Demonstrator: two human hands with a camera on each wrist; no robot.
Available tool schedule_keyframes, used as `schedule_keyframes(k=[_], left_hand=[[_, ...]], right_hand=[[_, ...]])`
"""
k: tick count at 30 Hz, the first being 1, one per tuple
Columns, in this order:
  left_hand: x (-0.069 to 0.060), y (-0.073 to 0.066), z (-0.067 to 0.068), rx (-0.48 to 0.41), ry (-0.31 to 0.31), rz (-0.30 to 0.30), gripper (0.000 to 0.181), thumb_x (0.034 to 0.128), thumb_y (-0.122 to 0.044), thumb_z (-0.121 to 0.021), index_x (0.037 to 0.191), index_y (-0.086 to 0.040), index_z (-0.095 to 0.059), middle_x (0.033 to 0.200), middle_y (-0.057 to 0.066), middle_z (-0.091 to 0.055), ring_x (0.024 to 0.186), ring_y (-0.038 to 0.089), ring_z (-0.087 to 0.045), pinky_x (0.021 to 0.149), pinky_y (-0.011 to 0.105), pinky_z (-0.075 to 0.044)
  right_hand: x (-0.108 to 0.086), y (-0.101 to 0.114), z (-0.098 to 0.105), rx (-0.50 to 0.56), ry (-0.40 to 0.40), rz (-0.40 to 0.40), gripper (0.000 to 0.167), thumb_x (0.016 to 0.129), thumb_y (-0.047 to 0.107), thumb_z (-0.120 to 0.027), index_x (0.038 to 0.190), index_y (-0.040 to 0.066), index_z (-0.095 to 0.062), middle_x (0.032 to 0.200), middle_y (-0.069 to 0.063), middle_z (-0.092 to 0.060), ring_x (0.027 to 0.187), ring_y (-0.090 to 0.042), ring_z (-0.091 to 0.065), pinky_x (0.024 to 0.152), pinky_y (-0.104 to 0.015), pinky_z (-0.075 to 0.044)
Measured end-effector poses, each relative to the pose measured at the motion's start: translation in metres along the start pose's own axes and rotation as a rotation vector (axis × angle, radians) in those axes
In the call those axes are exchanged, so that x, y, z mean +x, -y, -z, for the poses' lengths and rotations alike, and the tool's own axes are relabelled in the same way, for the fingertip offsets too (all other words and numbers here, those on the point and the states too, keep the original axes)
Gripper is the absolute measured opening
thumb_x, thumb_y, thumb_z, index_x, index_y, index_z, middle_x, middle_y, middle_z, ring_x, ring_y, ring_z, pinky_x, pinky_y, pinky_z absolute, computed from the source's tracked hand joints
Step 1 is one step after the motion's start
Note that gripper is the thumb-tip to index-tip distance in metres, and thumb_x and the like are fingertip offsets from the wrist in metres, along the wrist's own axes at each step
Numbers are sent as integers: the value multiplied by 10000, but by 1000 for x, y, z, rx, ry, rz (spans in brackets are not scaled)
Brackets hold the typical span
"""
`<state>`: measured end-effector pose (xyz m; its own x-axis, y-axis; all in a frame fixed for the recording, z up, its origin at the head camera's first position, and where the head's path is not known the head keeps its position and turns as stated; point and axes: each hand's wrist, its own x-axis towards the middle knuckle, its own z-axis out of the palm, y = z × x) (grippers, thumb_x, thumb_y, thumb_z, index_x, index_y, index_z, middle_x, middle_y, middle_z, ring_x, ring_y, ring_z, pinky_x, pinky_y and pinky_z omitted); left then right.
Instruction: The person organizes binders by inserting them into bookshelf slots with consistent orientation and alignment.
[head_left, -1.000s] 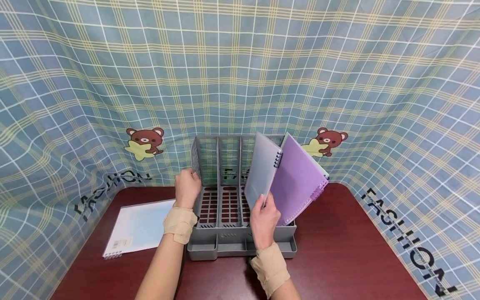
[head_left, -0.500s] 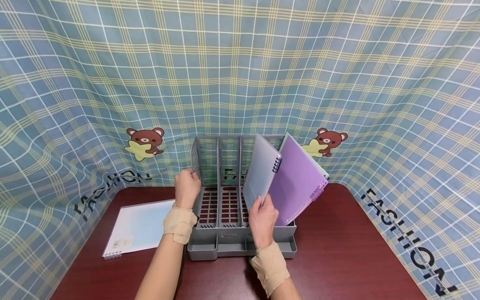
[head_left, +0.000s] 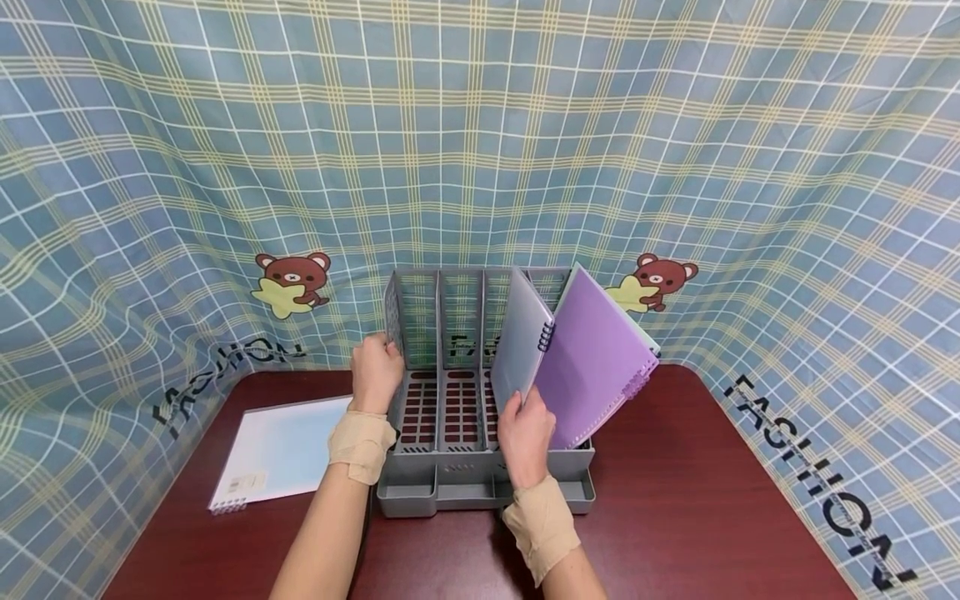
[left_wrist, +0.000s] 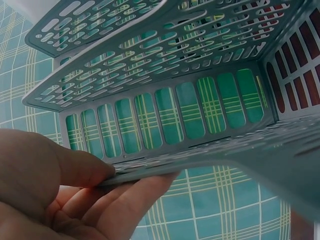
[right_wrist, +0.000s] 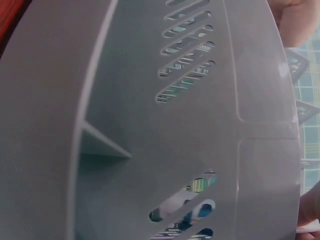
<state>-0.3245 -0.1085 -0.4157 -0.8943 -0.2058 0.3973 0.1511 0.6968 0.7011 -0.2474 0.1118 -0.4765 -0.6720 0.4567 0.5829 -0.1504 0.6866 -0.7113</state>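
Observation:
A grey desk file organizer (head_left: 463, 460) with perforated dividers stands mid-table. My left hand (head_left: 377, 372) pinches the edge of its left side panel (left_wrist: 200, 172), thumb inside and fingers outside in the left wrist view. With thumb and fingers, my right hand (head_left: 527, 435) grips the lower edge of a translucent grey-blue spiral notebook (head_left: 519, 343), which stands tilted in the third compartment from the left. To its right, a purple spiral notebook (head_left: 588, 358) leans in the organizer, a pale green one (head_left: 651, 340) mostly hidden behind it. The right wrist view shows mainly the organizer's front wall (right_wrist: 260, 90).
A white and light-blue spiral notebook (head_left: 288, 450) lies flat on the dark red table (head_left: 675, 500), left of the organizer. Plaid cloth (head_left: 480, 150) surrounds the table at the back and both sides. Low trays line the organizer's front.
The grey-blue notebook's coil edge has shifted left and slightly down, with my right hand moving slightly along. My left hand keeps its grip on the side panel.

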Motion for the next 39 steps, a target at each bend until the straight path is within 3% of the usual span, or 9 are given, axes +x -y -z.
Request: schedule_keyframes(k=[13,31,39], left_hand=[[0,0,1,-5,10,22,417,1062,-58,-464,660,-135,-390,540,37,-317,412,208,-361,464,344,-321],[0,1,0,1,-6,28,418,1061,-63,-462,652,-132,-415,530,41,-359,409,207,-395,450,343,-341],[-1,0,0,-9,-12,18,417,1059,-59,-468,650,-127,-425,525,46,-369,404,205,-392,442,340,-341]], right_hand=[[6,-1,-1,-46,91,6,196,942,109,-643,781,-3,-638,744,-279,-690,673,-562,-661,622,-654,-497],[10,-1,2,-74,249,-101,255,929,142,-646,700,29,-643,725,-240,-700,715,-512,-696,646,-624,-530],[10,-3,2,-55,174,-106,222,907,127,-641,725,2,-640,734,-266,-691,723,-560,-669,664,-647,-515]])
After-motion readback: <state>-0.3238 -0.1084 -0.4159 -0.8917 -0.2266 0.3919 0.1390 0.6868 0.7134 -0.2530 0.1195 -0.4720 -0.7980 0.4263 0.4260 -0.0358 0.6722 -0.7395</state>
